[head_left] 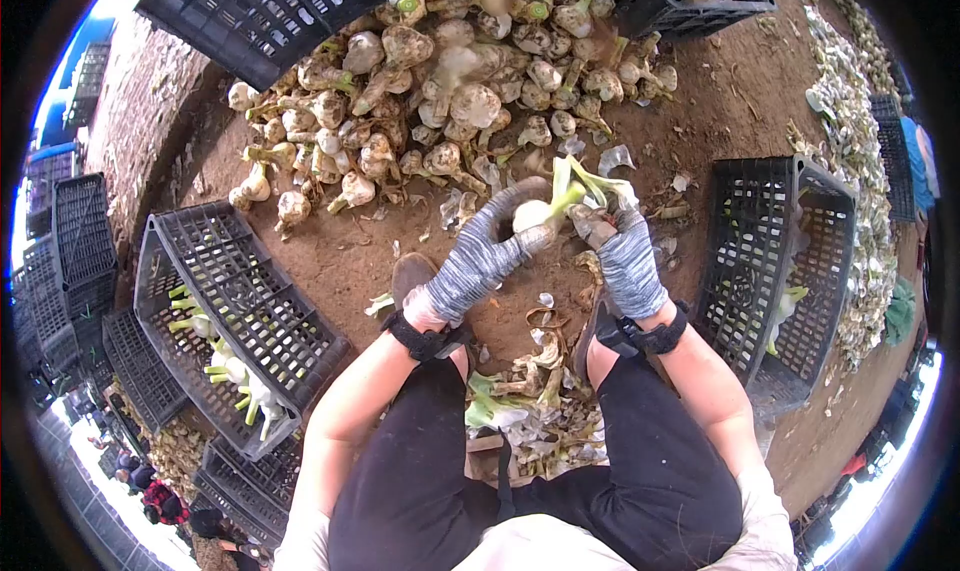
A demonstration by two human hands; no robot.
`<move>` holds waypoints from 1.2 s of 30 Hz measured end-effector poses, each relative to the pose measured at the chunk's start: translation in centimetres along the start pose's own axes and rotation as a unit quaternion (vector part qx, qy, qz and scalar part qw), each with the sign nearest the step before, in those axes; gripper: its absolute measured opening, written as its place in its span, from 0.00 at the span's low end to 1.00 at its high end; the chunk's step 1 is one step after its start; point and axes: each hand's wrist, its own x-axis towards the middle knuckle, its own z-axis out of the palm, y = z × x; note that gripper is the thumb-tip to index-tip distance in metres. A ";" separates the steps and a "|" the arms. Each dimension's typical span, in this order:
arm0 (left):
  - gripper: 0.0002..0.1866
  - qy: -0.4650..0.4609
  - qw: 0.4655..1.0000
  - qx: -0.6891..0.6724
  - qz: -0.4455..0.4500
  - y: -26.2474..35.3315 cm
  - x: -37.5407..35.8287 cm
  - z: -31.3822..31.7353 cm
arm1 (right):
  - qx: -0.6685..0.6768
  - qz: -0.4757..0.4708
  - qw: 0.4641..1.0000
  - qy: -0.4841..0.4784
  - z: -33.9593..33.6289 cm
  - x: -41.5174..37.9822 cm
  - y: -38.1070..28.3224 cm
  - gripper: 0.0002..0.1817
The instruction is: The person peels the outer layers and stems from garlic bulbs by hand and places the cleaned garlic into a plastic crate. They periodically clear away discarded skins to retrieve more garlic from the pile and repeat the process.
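My left hand (487,248), in a grey glove with dirty fingertips, is closed around a peeled white garlic bulb (532,217). The bulb's pale green stalk (563,189) points up and to the right, with a strip of leaf or skin hanging off to the right. My right hand (625,258), gloved alike, pinches that strip beside the stalk. Beyond both hands lies a heap of soil-stained garlic bulbs (475,106) with dry skins and short stalks. Loose peelings (540,406) lie on the ground between my legs.
On the left, a tilted black crate (270,301) holds several cleaned garlic bulbs (235,371). Another black crate (745,261) stands at right with garlic inside. Two more crates border the heap. White skins litter the far right; people sit at lower left.
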 end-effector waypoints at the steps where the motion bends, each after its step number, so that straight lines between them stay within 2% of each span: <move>1: 0.31 0.046 0.998 0.018 0.025 -0.1 0.2 0.1 | 0.035 0.002 0.999 0.009 0.2 -0.1 0.1 0.15; 3: 0.30 0.075 0.997 -0.015 0.026 -0.2 -0.2 0.3 | 0.069 0.003 0.997 0.015 0.6 -0.3 -0.1 0.17; 5: 0.27 0.095 0.995 -0.007 0.029 -0.3 -0.5 0.5 | -0.047 -0.001 0.998 -0.045 1.1 -0.6 -1.1 0.21; 6: 0.25 0.102 0.993 0.008 0.057 -0.4 -0.3 0.6 | -0.129 -0.071 0.988 -0.035 1.3 -0.5 -0.6 0.23; 9: 0.24 0.097 0.994 -0.015 0.057 0.0 -0.7 1.1 | -0.114 -0.017 0.993 -0.017 1.1 -0.1 -1.0 0.20; 13: 0.24 0.082 0.994 -0.068 0.016 0.1 -1.0 0.6 | -0.150 -0.063 0.986 0.037 1.0 -0.1 -0.2 0.16; 16: 0.24 0.063 0.996 -0.070 0.005 0.1 -0.9 0.3 | -0.097 -0.054 0.992 0.052 0.9 0.2 0.2 0.15; 18: 0.23 0.067 0.995 0.005 0.073 -0.8 -0.6 0.0 | -0.060 -0.026 0.996 0.061 0.8 0.3 0.3 0.14; 19: 0.23 0.066 0.995 0.005 0.073 -1.5 -0.5 -0.2 | -0.060 -0.026 0.996 0.062 0.8 0.2 0.3 0.14; 21: 0.23 0.170 0.977 0.106 0.077 -2.1 -0.3 -0.2 | -0.061 -0.042 0.992 0.100 0.7 -0.1 0.5 0.14; 22: 0.20 0.188 0.972 0.097 0.105 -1.9 -0.3 0.2 | -0.061 -0.042 0.992 0.100 0.8 -0.3 0.7 0.14; 23: 0.20 0.189 0.972 0.097 0.106 -1.5 -0.4 0.6 | -0.226 -0.173 0.949 0.137 0.9 -0.7 1.0 0.14; 25: 0.16 0.178 0.963 0.152 0.135 -0.3 -0.6 1.6 | -0.379 -0.296 0.861 0.166 1.3 -1.3 1.1 0.13; 27: 0.13 0.195 0.964 0.124 0.132 -0.9 -0.3 1.2 | -0.259 -0.216 0.931 0.138 1.7 -1.7 0.9 0.12; 28: 0.13 0.177 0.971 0.103 0.122 -0.8 -0.2 1.0 | -0.291 -0.250 0.917 0.111 1.3 -1.3 0.7 0.11; 31: 0.12 0.133 0.984 0.048 0.111 -0.2 -0.3 0.0 | -0.262 -0.214 0.938 0.079 0.5 -0.3 0.3 0.11; 32: 0.11 0.104 0.988 0.048 0.107 0.0 -0.3 -0.4 | -0.100 -0.146 0.982 0.063 0.3 0.3 0.8 0.11; 35: 0.10 0.060 0.995 0.032 0.071 1.0 -0.3 -1.5 | -0.020 -0.009 0.999 0.025 0.1 0.6 -1.9 0.11; 36: 0.10 0.012 0.997 -0.008 0.080 1.2 -0.2 -1.9 | -0.020 -0.010 0.999 0.025 -0.4 0.9 -1.3 0.11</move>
